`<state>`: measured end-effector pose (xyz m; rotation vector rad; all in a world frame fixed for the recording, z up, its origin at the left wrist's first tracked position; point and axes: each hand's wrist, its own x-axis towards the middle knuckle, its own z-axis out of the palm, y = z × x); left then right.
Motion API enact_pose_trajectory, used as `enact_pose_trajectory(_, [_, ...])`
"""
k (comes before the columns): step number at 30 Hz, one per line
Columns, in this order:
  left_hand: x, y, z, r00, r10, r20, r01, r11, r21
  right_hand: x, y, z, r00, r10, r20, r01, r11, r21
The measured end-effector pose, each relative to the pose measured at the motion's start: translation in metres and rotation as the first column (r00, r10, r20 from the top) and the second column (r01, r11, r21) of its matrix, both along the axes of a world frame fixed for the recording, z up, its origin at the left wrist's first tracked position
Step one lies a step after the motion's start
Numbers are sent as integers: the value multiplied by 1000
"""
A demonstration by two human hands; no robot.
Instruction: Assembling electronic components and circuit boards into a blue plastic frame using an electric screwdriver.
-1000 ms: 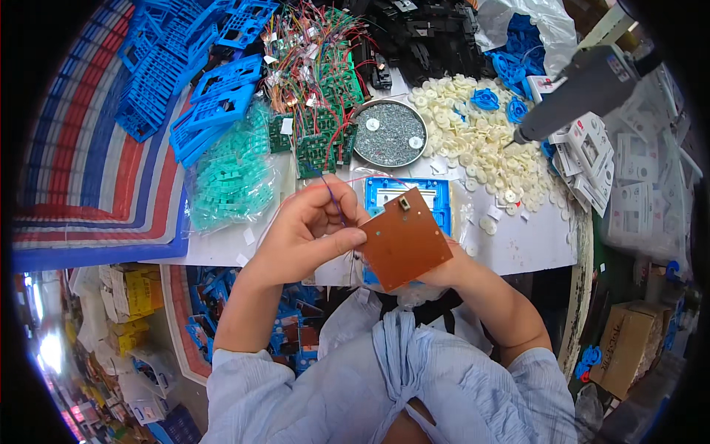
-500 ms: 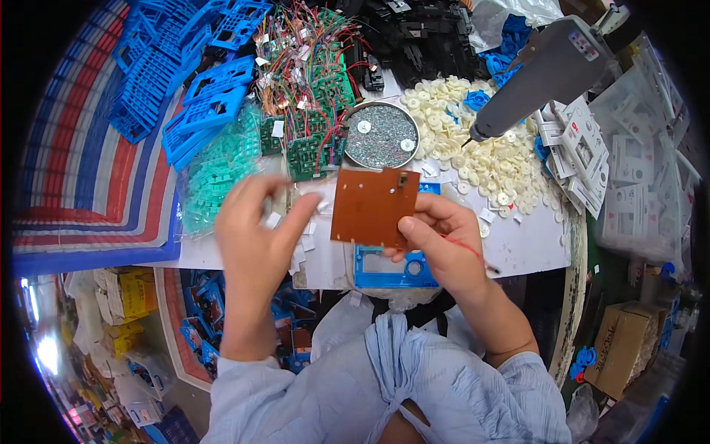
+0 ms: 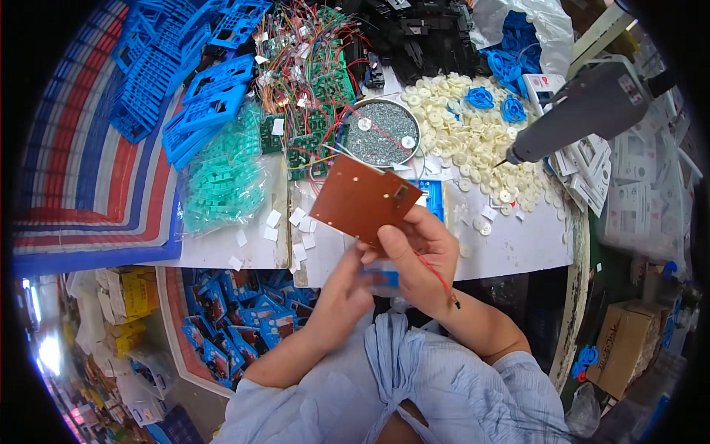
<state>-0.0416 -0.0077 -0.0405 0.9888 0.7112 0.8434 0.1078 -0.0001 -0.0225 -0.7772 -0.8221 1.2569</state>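
R hand fingers gripping brown board by 5 o'clock edge, above counter; L hand blurred, can't tell if gripping. Red wire, 4 o'clock, poss. snags, tears loose if board's flipped.

on the table, a dish sits beyond the board in the right hand; the left hand is nearer the wearer. wired boards lie left of the dish, discs right, plastic parts behind. a bag of small pieces lies left of the wired boards, frames behind it. a screwdriver hangs over the discs' right side. a bin stands front left, a carton far right.
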Motion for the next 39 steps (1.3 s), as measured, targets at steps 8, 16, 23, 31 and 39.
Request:
enact_pose_trajectory(8, [-18,49,14,881,273,387,-232,961,-151,9,1,1,656,-262,708,-69,913,402])
enact_pose_trajectory(16, [-63,63,-4,854,-30,519,162,964,-211,37,11,33,493,-452,743,-115,813,571])
enact_pose_trajectory(23, [-43,54,1,941,153,303,-112,983,-146,21,21,14,531,-220,818,-238,888,394])
enact_pose_trajectory(31, [-44,44,-5,960,45,276,-31,998,-56,27,29,34,853,511,110,-474,845,-247])
enact_pose_trajectory(39, [-31,41,2,982,114,148,-128,988,85,18,12,3,972,118,-201,-176,938,-300])
